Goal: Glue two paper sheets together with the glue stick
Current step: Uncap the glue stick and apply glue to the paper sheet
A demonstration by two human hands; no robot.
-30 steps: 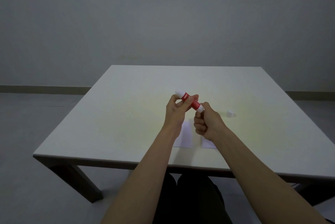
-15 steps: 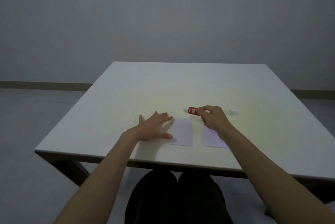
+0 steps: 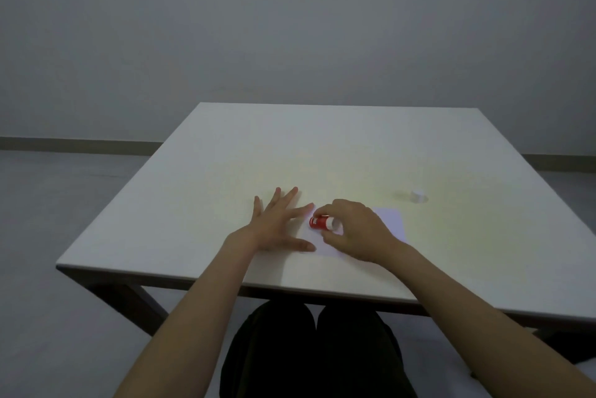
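Observation:
My right hand (image 3: 356, 231) grips a red glue stick (image 3: 321, 222) and holds it tilted low over the left paper sheet (image 3: 322, 246), tip pointing left and down. My left hand (image 3: 279, 225) lies flat with fingers spread on the table, its fingertips and thumb at the left edge of that sheet. The right paper sheet (image 3: 392, 220) lies beside it, partly hidden by my right hand. The small white cap (image 3: 418, 196) of the glue stick stands on the table further right.
The white table (image 3: 225, 171) has its near edge just in front of my legs. A grey wall and floor lie beyond.
My left hand let go of the glue stick and came down flat beside the left sheet. My right hand carried the glue stick down and left over that sheet.

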